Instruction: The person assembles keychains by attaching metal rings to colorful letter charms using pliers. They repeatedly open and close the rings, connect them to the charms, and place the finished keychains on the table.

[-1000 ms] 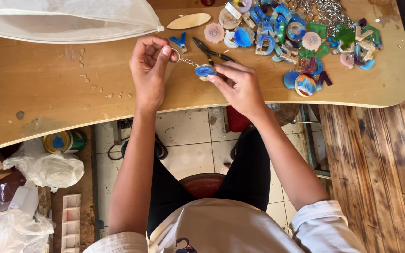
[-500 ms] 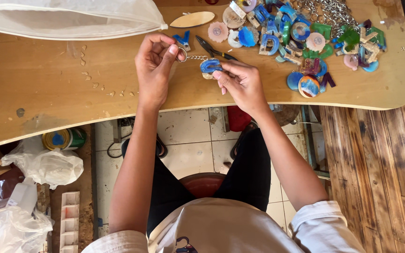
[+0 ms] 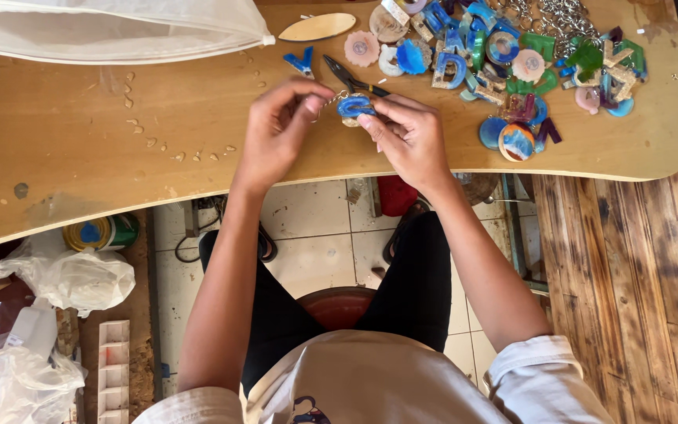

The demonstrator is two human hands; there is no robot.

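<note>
A: What do the hands hold?
B: The right hand (image 3: 411,137) pinches a blue charm (image 3: 354,106); the left hand (image 3: 278,133) pinches its little chain (image 3: 329,100).
A: What's near?
B: Black pliers (image 3: 348,77) at twelve o'clock, colourful charms (image 3: 511,63) at two, on the desk (image 3: 80,157).

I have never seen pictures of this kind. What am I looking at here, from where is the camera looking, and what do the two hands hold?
There is no machine here: a seated person works with bare hands. The camera sits on the person's head and looks straight down, so you see the arms, the lap and the floor below. The left hand pinches a small metal chain. The right hand holds a blue charm joined to that chain. On the wooden table lie black pliers, a heap of coloured charms, spare metal chains and a white bag.
</note>
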